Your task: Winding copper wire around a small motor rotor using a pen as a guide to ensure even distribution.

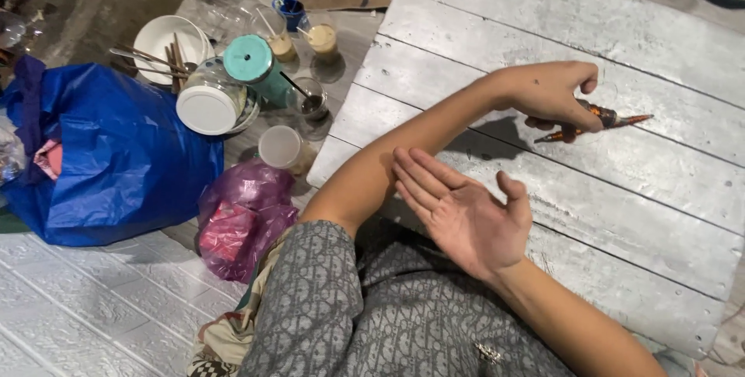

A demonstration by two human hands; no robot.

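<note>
Henna cone (597, 119), foil-wrapped, sits gripped in our left hand (552, 94) over the grey plank table (621, 36); our right hand (466, 218), open and palm up just below it, shows bare skin, so we judge no design begun. Jars (209, 102) and a blue bag (116, 160) lie well left.

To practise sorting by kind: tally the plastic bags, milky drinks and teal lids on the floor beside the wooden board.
Plastic bags: 2, blue and purple
Milky drinks: 2
Teal lids: 1
Total: 5
</note>
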